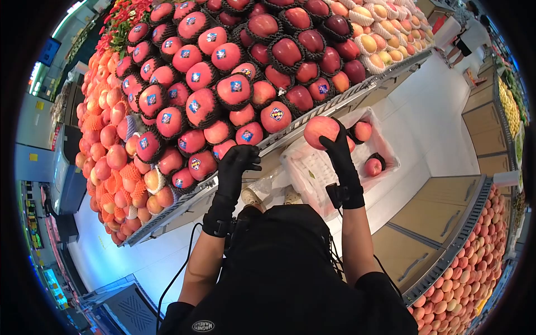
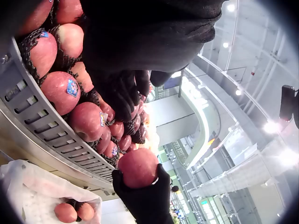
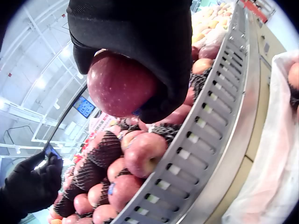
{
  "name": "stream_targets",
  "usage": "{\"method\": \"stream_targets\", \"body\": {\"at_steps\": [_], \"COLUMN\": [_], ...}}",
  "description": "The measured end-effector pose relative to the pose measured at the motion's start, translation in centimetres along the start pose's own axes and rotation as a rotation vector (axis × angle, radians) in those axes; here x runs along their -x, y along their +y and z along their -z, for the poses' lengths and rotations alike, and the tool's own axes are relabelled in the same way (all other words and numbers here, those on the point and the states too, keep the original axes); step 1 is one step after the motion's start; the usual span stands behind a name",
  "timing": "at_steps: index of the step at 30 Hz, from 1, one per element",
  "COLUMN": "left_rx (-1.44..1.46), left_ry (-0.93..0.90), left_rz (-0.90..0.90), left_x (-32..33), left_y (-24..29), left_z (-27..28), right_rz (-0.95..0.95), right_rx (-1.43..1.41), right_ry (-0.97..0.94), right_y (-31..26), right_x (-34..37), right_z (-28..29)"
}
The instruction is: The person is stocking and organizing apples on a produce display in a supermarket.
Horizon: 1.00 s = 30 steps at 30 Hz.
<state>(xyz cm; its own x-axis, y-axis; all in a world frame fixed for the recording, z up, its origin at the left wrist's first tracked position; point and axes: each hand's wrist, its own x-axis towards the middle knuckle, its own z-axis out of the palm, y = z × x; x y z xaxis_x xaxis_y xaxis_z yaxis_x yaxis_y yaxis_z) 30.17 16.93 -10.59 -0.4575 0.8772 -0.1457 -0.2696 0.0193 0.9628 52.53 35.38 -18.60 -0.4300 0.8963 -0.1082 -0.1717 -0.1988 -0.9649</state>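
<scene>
My right hand (image 1: 342, 159), in a black glove, grips a red apple (image 1: 321, 132) over the crate beside the fruit stand. In the right wrist view that apple (image 3: 119, 86) is bare of netting, and the fingers curl round it; a bit of blue sticker shows by a fingertip. My left hand (image 1: 237, 167), also gloved, hovers at the stand's front edge with fingers loosely bent. Nothing shows in it in the right wrist view, where the left hand (image 3: 35, 184) appears at the lower left. Nearest to it are stickered apples (image 1: 202, 164) in black foam nets.
A crate (image 1: 304, 173) lined with white plastic stands on the floor, with a few apples (image 1: 372, 166) inside. The stand's slotted metal rail (image 3: 198, 121) runs along the piled fruit. Peach-like fruit (image 1: 458, 279) fills another stand at right. A person (image 1: 472, 36) stands far back in the aisle.
</scene>
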Motion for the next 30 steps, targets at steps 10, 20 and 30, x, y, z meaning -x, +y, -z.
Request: {"method": "stream_targets", "body": {"at_steps": [10,20,30], "left_rx": [-0.156,-0.287,0.029], "left_ry": [-0.166,-0.027,-0.017], "left_rz": [-0.138,-0.257,-0.242], "left_x": [-1.1,0.0,0.4], "left_y": [1.1,6.1,8.9], "left_z": [0.9,4.9,10.2], "right_rz": [-0.057,-0.219,0.492], "right_rx": [-0.148,-0.148,0.592], "right_ry": [-0.322,-0.429,-0.527], "right_y": [-4.7,-8.4,-9.7], "right_x": [0.7,1.7,1.1], "right_z": [-11.1,-19.2,-25.0]}}
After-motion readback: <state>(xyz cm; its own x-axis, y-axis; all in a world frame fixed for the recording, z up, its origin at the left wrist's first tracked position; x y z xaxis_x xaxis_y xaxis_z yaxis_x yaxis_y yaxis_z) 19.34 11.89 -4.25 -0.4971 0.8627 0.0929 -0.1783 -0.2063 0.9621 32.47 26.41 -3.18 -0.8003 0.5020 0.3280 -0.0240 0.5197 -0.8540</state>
